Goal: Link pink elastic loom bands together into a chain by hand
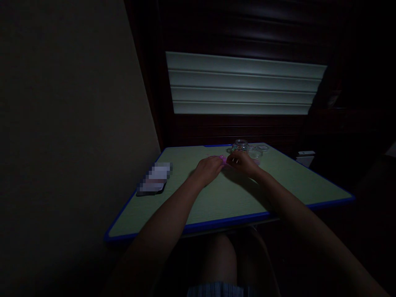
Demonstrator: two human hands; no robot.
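Note:
A small bright pink object (223, 159) lies between my two hands above the middle of the table; its kind cannot be made out in the dim light. My left hand (209, 169) is closed on its left side, with the fingertips against it. From the right, my right hand (244, 163) reaches over in a pinch, thumb and fingers curled close to the pink object. Whatever those fingers hold is too small and dark to name. Just behind my right hand stands a clear jar (240, 144) with small multicoloured pieces in it.
Beside the jar is a clear round container (256, 154), partly behind my right hand. A flat, clear lid-like piece (262, 148) lies near the far edge. At the left rests a blurred flat item (155, 178). The pale green table (235, 202) has a blue rim.

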